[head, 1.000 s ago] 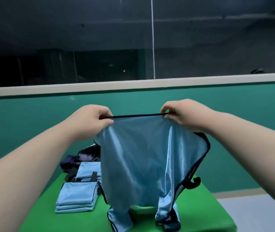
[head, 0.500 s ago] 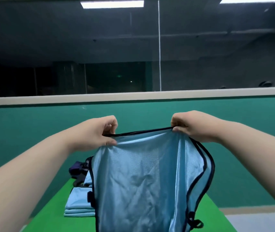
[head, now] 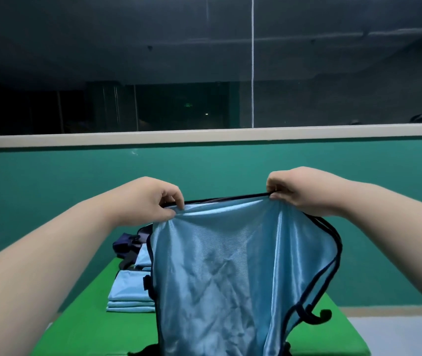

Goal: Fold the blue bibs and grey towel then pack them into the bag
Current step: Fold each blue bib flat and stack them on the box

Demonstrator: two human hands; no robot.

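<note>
Above the middle of the green surface (head: 81, 317) I had the blue bib (head: 230, 265) hanging lengthwise. Its dark top hem ran level between my left hand (head: 150, 199) and right hand (head: 297, 191), each pinching one end, both equally near. The folded stack (head: 130, 291) lay toward the left edge.

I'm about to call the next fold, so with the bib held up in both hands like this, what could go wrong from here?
1. The blue bib hangs from its top edge, pinched by the left hand and the right hand. Lowered carelessly, it could drag across the folded stack and muss it.
2. The black strap dangling on the right might get trapped in the fold.
3. The bib hides much of the green table, so laying it down is partly blind.
</note>
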